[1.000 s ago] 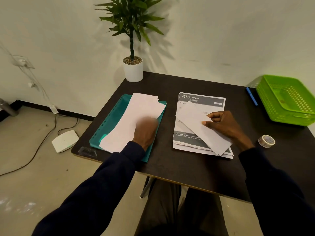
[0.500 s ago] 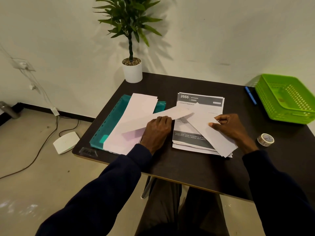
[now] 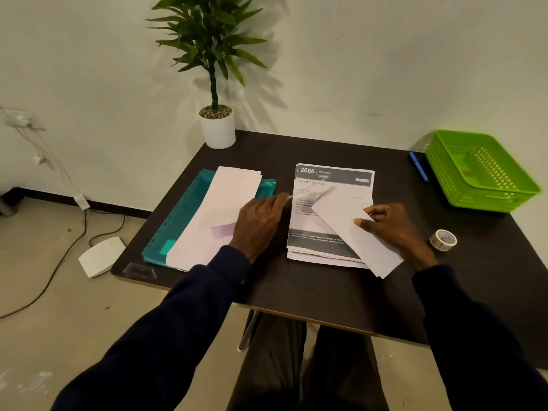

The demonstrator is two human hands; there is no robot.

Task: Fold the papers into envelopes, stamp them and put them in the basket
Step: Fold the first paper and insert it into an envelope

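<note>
My right hand (image 3: 394, 229) pinches a folded white paper (image 3: 347, 223) that lies slanted over the stack of printed sheets (image 3: 332, 175). My left hand (image 3: 259, 222) is between the two piles and grips a white envelope (image 3: 310, 191), which is blurred and seen almost edge-on, its far end over the printed stack. To the left, a pile of white envelopes (image 3: 219, 203) rests on a teal folder (image 3: 181, 221). The green basket (image 3: 444, 173) stands at the table's far right corner, apart from both hands.
A roll of tape (image 3: 443, 239) lies just right of my right wrist. A blue pen (image 3: 418, 167) lies beside the basket. A potted plant (image 3: 218, 130) stands at the table's back edge. Cables and a white box (image 3: 99, 256) are on the floor, left.
My left hand lifted an envelope off the left pile and carried it right toward the folded paper. My right hand stayed on the folded paper, shifting it slightly.
</note>
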